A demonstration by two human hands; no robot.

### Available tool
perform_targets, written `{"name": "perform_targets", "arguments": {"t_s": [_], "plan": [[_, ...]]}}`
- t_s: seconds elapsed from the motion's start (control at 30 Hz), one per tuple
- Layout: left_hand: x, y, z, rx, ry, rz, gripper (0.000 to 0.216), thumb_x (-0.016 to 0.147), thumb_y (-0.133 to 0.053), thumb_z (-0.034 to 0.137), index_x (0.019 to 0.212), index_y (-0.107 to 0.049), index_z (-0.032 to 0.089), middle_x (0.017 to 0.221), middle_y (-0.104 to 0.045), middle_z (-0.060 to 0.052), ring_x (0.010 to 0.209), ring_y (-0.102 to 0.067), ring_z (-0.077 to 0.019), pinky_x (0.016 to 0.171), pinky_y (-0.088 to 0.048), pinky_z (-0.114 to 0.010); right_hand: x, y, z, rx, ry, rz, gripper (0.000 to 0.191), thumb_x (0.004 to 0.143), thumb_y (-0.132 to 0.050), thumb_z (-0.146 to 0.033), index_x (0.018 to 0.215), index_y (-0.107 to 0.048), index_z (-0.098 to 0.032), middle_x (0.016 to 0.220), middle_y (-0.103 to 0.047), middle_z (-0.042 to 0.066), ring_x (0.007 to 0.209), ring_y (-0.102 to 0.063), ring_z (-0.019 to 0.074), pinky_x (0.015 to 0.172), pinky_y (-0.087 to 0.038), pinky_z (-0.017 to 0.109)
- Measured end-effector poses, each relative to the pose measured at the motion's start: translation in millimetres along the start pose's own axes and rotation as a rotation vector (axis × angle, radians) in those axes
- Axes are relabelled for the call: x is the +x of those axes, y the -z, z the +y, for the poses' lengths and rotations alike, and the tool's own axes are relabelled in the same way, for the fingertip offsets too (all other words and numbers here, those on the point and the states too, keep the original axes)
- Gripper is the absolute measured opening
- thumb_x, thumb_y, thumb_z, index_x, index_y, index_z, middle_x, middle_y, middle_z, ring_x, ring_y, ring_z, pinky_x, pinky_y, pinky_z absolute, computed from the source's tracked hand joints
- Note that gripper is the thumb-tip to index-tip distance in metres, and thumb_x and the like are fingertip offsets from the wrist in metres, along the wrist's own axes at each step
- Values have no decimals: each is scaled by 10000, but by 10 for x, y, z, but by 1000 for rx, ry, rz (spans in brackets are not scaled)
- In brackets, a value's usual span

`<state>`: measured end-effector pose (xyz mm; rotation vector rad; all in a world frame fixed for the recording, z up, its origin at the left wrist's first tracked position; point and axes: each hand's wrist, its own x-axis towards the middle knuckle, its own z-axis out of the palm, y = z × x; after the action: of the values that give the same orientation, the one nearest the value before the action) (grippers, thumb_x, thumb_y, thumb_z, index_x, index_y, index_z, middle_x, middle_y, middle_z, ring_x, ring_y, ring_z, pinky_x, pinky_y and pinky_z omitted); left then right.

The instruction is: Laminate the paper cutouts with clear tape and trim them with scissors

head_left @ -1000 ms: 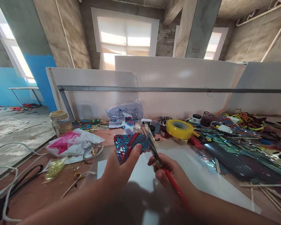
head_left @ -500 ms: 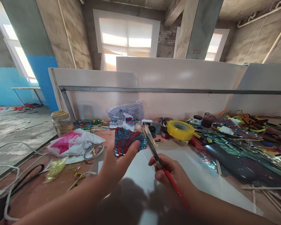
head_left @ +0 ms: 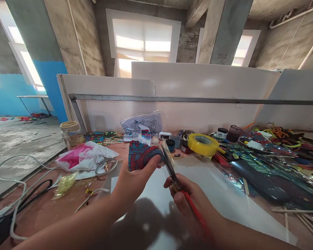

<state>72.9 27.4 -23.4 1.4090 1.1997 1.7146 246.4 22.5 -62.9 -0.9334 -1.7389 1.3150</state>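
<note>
My left hand [head_left: 132, 180] pinches a shiny blue and red patterned foil piece [head_left: 140, 155] between thumb and fingers, holding it up over the table. My right hand [head_left: 185, 195] is closed round the red handles of a pair of scissors [head_left: 170, 166]. The blades point up and away, and meet the right edge of the foil piece. Both hands hover above a white sheet [head_left: 219, 194] lying on the brown table [head_left: 49, 208].
A yellow tape roll [head_left: 202, 144], small jars and a printed plastic bag [head_left: 142, 125] stand behind the hands. Pink and white plastic [head_left: 85, 157], a wire ring [head_left: 106, 166] and cables [head_left: 18, 194] lie at left. Foil sheets and sticks [head_left: 268, 166] clutter the right. White partition boards [head_left: 198, 97] back the table.
The foil piece has turned in my left hand and now sits edge-on against the scissor blades. My right hand has stayed in about the same place.
</note>
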Motion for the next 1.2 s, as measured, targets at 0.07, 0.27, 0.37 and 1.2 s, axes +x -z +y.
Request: {"name": "perform_targets", "arguments": {"t_s": [0.07,0.27,0.37,1.2], "plan": [[-25,-5,-18,13,9,-5,123,777,-742,316,732,-730,201,731,-796,-3,722,-767,-192,690,-630,-257,7,8,31,28,28,-1,819,690,-516,-962,968,-549,-192,677,-365,-79,538,-241,90,486,-226,248],[-84,-4,-41,4,17,-94,118,830,-711,305,766,-751,214,741,-792,11,725,-749,-170,680,-617,-238,37,69,105,1,47,-25,776,720,-535,-934,998,-556,-209,718,-428,-53,584,-307,113,517,-270,252],[-88,-9,-33,-10,29,-93,121,833,-712,309,763,-753,218,742,-786,14,728,-735,-162,682,-606,-232,38,61,66,-19,60,-4,807,692,-535,-953,962,-567,-193,710,-427,-46,600,-319,120,523,-269,255],[-5,19,-4,102,32,-108,202,819,-659,397,720,-690,224,748,-775,-25,756,-729,-209,729,-593,-310,96,152,15,-157,56,20,479,784,-636,-680,891,-585,-216,619,-378,-64,574,-312,139,534,-256,280]]}}
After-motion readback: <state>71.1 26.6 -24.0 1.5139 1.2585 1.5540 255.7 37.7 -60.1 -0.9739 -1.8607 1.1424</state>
